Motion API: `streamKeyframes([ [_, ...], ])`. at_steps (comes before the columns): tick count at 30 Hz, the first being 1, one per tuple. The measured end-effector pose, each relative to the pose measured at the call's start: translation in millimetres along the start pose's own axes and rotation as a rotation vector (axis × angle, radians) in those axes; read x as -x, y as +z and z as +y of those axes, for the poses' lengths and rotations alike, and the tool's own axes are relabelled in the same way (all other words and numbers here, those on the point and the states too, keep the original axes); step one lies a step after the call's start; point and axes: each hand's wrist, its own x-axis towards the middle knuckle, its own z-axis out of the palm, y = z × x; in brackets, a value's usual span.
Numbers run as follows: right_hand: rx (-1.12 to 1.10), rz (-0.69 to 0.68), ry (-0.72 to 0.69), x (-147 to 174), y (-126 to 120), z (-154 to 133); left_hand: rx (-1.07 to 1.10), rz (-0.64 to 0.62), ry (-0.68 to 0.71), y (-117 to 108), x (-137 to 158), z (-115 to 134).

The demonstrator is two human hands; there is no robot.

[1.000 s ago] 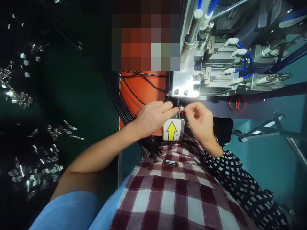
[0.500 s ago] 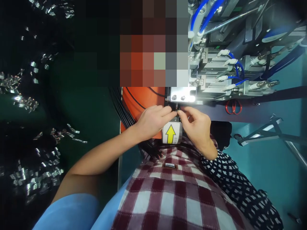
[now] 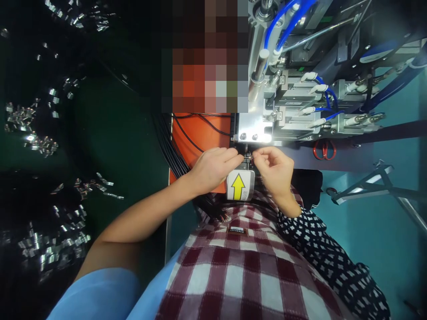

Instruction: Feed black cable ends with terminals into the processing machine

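Note:
My left hand (image 3: 216, 169) is closed, its fingertips pinched round the end of a thin black cable, most of which the hand hides. Just right of those fingertips, short fine wires (image 3: 249, 157) show at a small metal fixture below the machine's bright plate (image 3: 255, 129). My right hand (image 3: 275, 171) is closed too, with thumb and forefinger pinching at the wire ends. Directly below both hands sits a white label with a yellow arrow (image 3: 238, 186) pointing up.
A bundle of black cables (image 3: 173, 155) runs down the left over an orange surface (image 3: 200, 133); its stripped ends (image 3: 223, 217) lie at the checked apron. Pneumatic cylinders with blue tubes (image 3: 325, 89) fill the upper right. Red-handled scissors (image 3: 324, 150) lie at right. Shiny metal pieces (image 3: 43, 144) are scattered far left.
My right hand has moved slightly right, away from my left fingertips, and the fine wires between the hands now show. My left hand stays nearly in place.

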Motion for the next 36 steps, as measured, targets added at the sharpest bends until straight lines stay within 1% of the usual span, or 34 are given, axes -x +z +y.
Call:
streamKeyframes([
  [2, -0.004, -0.020, 0.034, 1, -2, 0, 0.001, 0.001, -0.001, 0, 0, 0],
  [4, 0.061, -0.043, 0.010, 3, -3, -2, -0.004, 0.009, 0.000, 0, 0, 0],
  [7, 0.155, -0.018, -0.099, 5, -3, -5, -0.005, 0.028, -0.001, 1, 1, 1],
  [11, 0.283, 0.032, -0.270, 3, 0, -3, 0.007, 0.017, -0.003, 2, 3, 1],
  [14, 0.314, 0.052, -0.308, 1, 1, -1, 0.025, 0.013, -0.003, 3, 3, 1],
  [16, 0.279, 0.044, -0.293, 0, 0, 0, 0.036, 0.018, -0.002, 2, 3, 0],
  [18, 0.192, 0.012, -0.244, 0, -1, 1, 0.042, 0.030, 0.003, 2, 3, 0],
  [21, 0.037, -0.078, -0.120, -2, -5, 2, 0.042, 0.041, 0.011, 1, 2, 0],
  [24, -0.026, -0.164, -0.037, -5, -8, 1, 0.039, 0.026, 0.008, 1, 3, 0],
  [26, -0.005, -0.181, -0.050, -6, -9, 0, 0.038, 0.023, 0.006, 1, 3, 0],
  [30, 0.106, -0.148, -0.200, -7, -8, -1, 0.044, 0.038, 0.020, 1, 3, 0],
  [31, 0.109, -0.149, -0.213, -6, -8, 0, 0.048, 0.042, 0.023, 0, 2, 0],
  [32, 0.095, -0.154, -0.201, -5, -8, 1, 0.051, 0.046, 0.024, 0, 2, 0],
  [36, -0.010, -0.132, -0.046, -1, -12, 7, 0.059, 0.033, 0.015, 0, 2, 0],
])
